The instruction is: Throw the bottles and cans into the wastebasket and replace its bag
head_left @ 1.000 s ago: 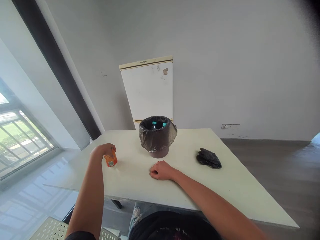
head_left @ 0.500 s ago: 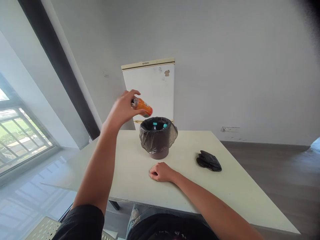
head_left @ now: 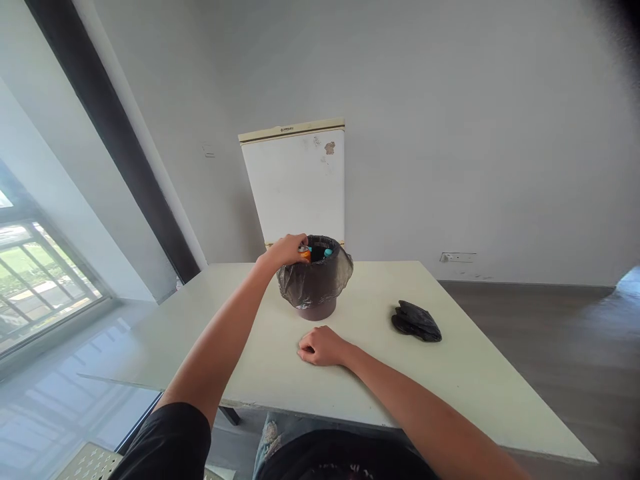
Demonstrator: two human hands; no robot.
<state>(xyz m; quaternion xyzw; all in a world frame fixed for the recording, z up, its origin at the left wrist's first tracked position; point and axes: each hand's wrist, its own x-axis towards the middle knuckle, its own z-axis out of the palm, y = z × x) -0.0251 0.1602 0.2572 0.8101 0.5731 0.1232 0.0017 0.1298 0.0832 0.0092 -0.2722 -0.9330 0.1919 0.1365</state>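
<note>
A small bin (head_left: 315,287) lined with a black bag stands on the pale table (head_left: 250,347). My left hand (head_left: 287,251) is at the bin's left rim, closed round an orange bottle (head_left: 305,253) that dips into the opening. Two bottles with teal caps (head_left: 329,252) show inside the bin. My right hand (head_left: 320,347) rests on the table in front of the bin, fingers curled under in a loose fist with nothing seen in them.
A folded black bag (head_left: 416,321) lies on the table to the right. Behind the table stands a white refrigerator (head_left: 297,183) against the grey wall. A window (head_left: 35,280) is on the left, dark wooden floor on the right.
My left hand lifted the orange bottle from the table's left side, carried it up over the bin, and has now lowered it to the bin's rim. My right hand stayed put.
</note>
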